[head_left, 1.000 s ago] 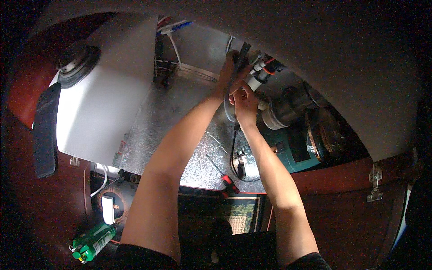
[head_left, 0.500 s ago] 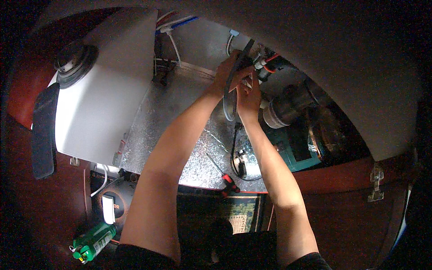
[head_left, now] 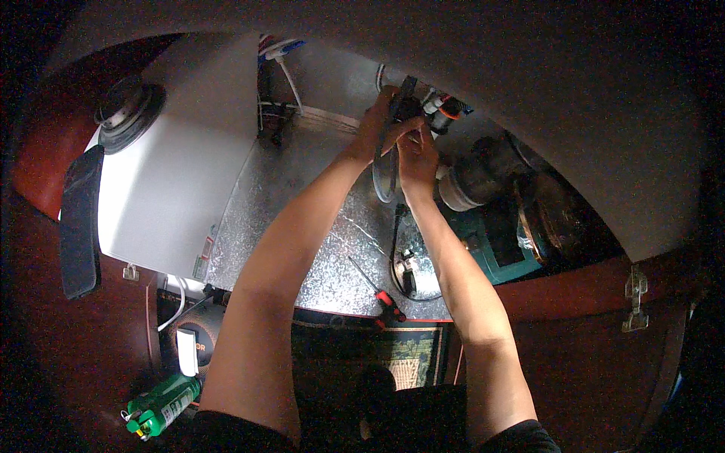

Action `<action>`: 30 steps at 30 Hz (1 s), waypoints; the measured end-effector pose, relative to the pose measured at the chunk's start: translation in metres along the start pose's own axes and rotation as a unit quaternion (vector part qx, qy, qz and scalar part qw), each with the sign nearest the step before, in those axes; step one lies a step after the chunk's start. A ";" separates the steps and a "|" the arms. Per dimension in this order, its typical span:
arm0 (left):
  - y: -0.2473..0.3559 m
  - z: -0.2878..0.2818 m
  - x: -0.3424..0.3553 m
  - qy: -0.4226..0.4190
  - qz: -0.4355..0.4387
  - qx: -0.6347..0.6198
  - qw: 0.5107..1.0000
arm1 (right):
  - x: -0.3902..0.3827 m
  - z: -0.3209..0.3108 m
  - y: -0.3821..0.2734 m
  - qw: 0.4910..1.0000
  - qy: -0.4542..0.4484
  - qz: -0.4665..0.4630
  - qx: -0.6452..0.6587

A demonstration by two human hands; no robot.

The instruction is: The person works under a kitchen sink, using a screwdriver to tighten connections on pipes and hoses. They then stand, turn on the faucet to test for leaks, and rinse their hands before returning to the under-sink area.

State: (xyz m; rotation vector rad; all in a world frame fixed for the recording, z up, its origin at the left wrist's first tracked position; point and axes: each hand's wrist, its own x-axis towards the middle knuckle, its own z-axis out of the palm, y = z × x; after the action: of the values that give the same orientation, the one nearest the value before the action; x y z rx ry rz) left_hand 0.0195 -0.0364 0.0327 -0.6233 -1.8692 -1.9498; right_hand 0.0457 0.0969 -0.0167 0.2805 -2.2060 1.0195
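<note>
Deep in a cabinet lined with silvery foil (head_left: pixel 325 272), both my hands meet around a dark fitting. My left hand (head_left: pixel 377 128) is closed at its left side, fingers partly hidden behind a grey hose (head_left: pixel 382 170) that hangs in a loop. Just to the right, my right hand (head_left: pixel 418 160) has its fingers bent and pressed together under the fitting; what they pinch is hidden. White and orange-ringed connectors (head_left: pixel 444 109) sit right behind the fingers. A red and black screwdriver (head_left: pixel 387 300) lies at the foil's front edge, left of a shiny metal piece (head_left: pixel 408 264) with a black cable.
A white box-shaped unit (head_left: pixel 177 189) stands on the left with a round metal part (head_left: pixel 128 113) on it. Right of my hands are a wide pipe (head_left: pixel 461 189) and a teal box (head_left: pixel 502 253). Green bottles (head_left: pixel 162 404) stand at lower left. Cabinet doors flank the opening.
The view has shifted slightly, so the scene's upper part sits a little differently. Both hands stay at the fitting, with the hose still looped in front.
</note>
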 end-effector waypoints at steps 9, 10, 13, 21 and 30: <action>-0.015 0.015 -0.001 0.002 -0.048 -0.043 0.998 | 0.000 -0.002 0.011 0.995 0.016 0.015 0.099; -0.023 0.017 0.001 0.005 -0.030 -0.044 0.999 | 0.003 0.002 0.013 0.992 0.018 0.018 0.127; -0.030 0.019 -0.004 0.032 0.014 -0.027 0.999 | -0.001 0.000 0.010 0.993 0.002 0.016 0.116; -0.003 0.003 -0.010 0.036 -0.040 -0.121 0.991 | -0.003 -0.013 -0.018 0.882 0.014 0.164 0.442; 0.015 -0.035 -0.014 -0.090 -0.107 -0.192 0.971 | -0.079 -0.089 -0.073 0.948 -0.275 0.162 0.005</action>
State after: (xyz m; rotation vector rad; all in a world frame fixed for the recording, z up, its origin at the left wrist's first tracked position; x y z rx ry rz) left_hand 0.0372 -0.0723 0.0363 -0.7563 -1.7306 -2.5053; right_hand 0.1815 0.1067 0.0154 0.2293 -2.8212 1.2391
